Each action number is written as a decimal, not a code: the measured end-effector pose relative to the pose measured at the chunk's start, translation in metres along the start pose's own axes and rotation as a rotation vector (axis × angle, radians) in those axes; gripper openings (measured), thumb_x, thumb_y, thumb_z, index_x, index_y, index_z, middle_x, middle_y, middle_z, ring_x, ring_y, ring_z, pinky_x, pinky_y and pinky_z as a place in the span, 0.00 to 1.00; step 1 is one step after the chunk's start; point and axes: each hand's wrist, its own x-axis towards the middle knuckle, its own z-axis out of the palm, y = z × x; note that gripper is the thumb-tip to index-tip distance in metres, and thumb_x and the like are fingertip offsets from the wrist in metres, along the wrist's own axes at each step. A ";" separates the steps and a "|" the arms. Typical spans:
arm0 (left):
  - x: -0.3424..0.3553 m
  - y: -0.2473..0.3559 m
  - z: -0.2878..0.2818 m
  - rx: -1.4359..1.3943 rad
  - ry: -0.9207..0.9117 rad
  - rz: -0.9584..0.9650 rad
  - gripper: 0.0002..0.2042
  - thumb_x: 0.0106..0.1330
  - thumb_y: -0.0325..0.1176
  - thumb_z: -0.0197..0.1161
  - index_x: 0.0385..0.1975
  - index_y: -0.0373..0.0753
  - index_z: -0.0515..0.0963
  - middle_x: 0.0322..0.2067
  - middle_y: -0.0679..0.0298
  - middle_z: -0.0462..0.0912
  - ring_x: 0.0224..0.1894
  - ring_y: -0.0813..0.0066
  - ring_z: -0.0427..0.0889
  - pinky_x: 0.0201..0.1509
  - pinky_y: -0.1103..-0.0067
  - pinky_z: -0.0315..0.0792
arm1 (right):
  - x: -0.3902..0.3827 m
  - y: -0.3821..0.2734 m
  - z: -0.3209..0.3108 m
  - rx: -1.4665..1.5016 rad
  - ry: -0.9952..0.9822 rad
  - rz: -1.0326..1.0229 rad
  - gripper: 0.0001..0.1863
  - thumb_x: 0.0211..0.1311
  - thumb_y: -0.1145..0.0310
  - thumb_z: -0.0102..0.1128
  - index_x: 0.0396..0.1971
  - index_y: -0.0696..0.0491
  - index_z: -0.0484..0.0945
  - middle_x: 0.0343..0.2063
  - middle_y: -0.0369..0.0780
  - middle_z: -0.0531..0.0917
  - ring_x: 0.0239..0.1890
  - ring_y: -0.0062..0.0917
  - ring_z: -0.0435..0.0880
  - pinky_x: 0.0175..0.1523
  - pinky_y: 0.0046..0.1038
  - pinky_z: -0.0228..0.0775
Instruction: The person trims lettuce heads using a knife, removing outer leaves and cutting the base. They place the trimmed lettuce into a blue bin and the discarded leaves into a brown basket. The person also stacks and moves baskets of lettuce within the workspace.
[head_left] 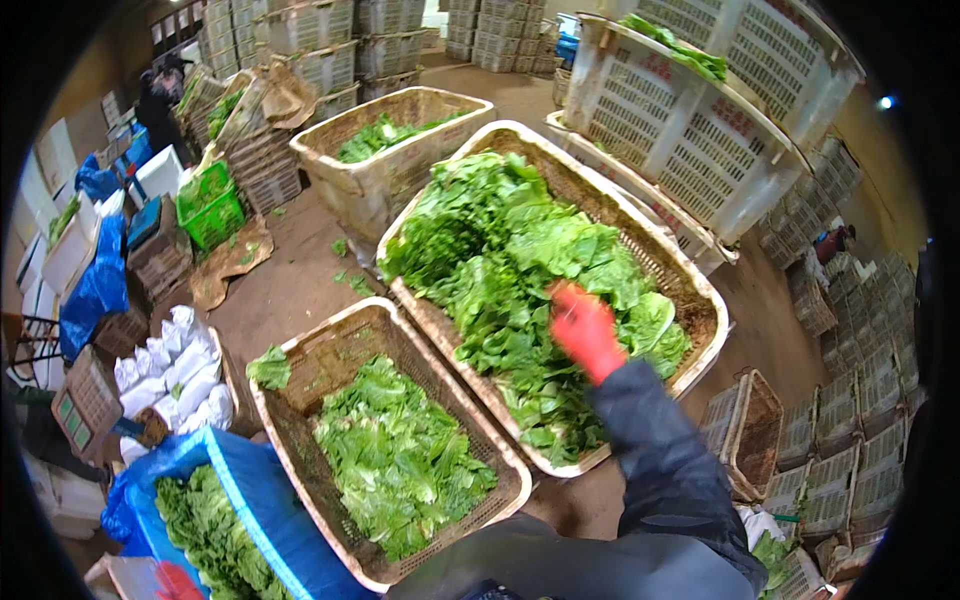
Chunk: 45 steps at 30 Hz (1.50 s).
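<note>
My right hand (585,330), in a red glove, is over the heap of green leafy lettuce (480,250) in the large, dirty white crate (690,270). Motion smears its fingers, so I cannot tell whether they grip a leaf. At the lower left edge, a red-gloved part of my left hand (178,582) shows beside lettuce heads (215,520) in a blue-lined container (265,530). Its fingers are blurred and cut off. Between the two hands stands a smaller crate (508,485) with loose lettuce leaves (400,455); one leaf (270,368) hangs over its rim.
Behind stands another crate (320,165) with some leaves. Tall stacked white crates (670,130) rise at the far right, more crates (845,430) along the right. White bags (175,370) and a green basket (212,205) are at left. Leaf scraps (350,282) lie on the floor.
</note>
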 end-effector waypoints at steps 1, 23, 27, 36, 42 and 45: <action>0.003 0.005 -0.022 0.020 0.076 -0.078 0.17 0.67 0.38 0.49 0.56 0.48 0.68 0.49 0.57 0.72 0.51 0.69 0.71 0.48 0.68 0.68 | 0.035 0.021 -0.023 0.105 0.275 -0.015 0.20 0.49 0.73 0.51 0.45 0.48 0.77 0.41 0.45 0.80 0.43 0.40 0.79 0.48 0.34 0.70; 0.070 -0.277 -0.268 1.762 0.107 -0.072 0.21 0.70 0.39 0.43 0.62 0.43 0.60 0.60 0.55 0.62 0.61 0.63 0.63 0.64 0.70 0.59 | -0.041 0.171 -0.120 0.515 0.044 0.334 0.23 0.60 0.64 0.56 0.55 0.52 0.70 0.44 0.37 0.78 0.45 0.20 0.73 0.53 0.23 0.63; 0.087 -0.322 -0.294 1.838 0.074 -0.205 0.21 0.70 0.38 0.42 0.62 0.43 0.59 0.59 0.50 0.62 0.58 0.60 0.67 0.63 0.69 0.61 | -0.056 0.064 -0.116 0.079 -0.079 0.081 0.20 0.61 0.66 0.50 0.55 0.43 0.70 0.48 0.43 0.77 0.48 0.35 0.76 0.54 0.28 0.65; 0.076 -0.379 -0.361 1.904 0.168 -0.575 0.23 0.66 0.44 0.50 0.60 0.42 0.63 0.52 0.55 0.71 0.51 0.66 0.74 0.58 0.71 0.66 | -0.084 0.094 -0.090 0.198 0.266 0.231 0.27 0.45 0.66 0.69 0.50 0.45 0.76 0.42 0.38 0.81 0.36 0.19 0.79 0.43 0.22 0.70; 0.054 -0.453 -0.321 2.434 -0.723 -0.434 0.37 0.55 0.35 0.66 0.63 0.35 0.55 0.60 0.57 0.64 0.62 0.65 0.62 0.65 0.72 0.55 | -0.108 -0.077 -0.127 -0.127 0.181 -0.420 0.19 0.39 0.73 0.67 0.37 0.44 0.81 0.39 0.43 0.82 0.36 0.32 0.83 0.40 0.27 0.76; 0.023 -0.524 -0.305 2.570 -1.477 -0.609 0.49 0.41 0.46 0.75 0.63 0.37 0.54 0.64 0.54 0.55 0.68 0.59 0.49 0.68 0.68 0.45 | -0.142 -0.134 -0.119 0.172 -0.190 -0.642 0.20 0.41 0.72 0.67 0.40 0.46 0.81 0.37 0.45 0.82 0.36 0.30 0.83 0.37 0.27 0.76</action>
